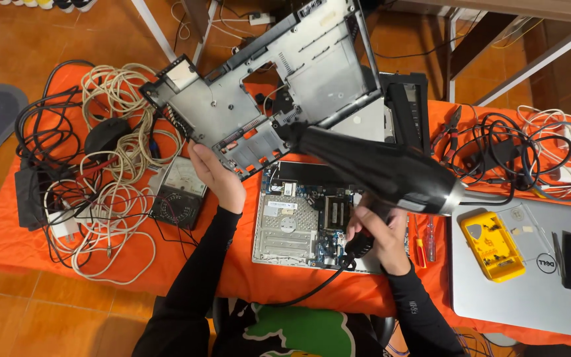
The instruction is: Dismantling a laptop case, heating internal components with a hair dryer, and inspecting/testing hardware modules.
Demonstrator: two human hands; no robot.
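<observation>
Overhead, the left hand [214, 177] is closed on the lower edge of a grey laptop bottom cover [266, 86], holding it lifted and tilted above the orange table [232, 264]. The right hand [375, 228] is wrapped around the handle of a black hair dryer [378, 168], whose nozzle points up-left and sits right at the cover's lower edge. Its black cord [305, 291] runs down toward the person's lap. Under both lies the opened laptop base [305, 221] with its boards exposed, partly hidden by the dryer and the right hand. Left of the left hand sits an analogue multimeter [178, 192], beside a heap of pale and black cables [107, 165]. To the right lie red-handled screwdrivers [421, 241], a closed silver laptop [530, 277] carrying a yellow parts box [494, 246], and more tangled wires [517, 149].
</observation>
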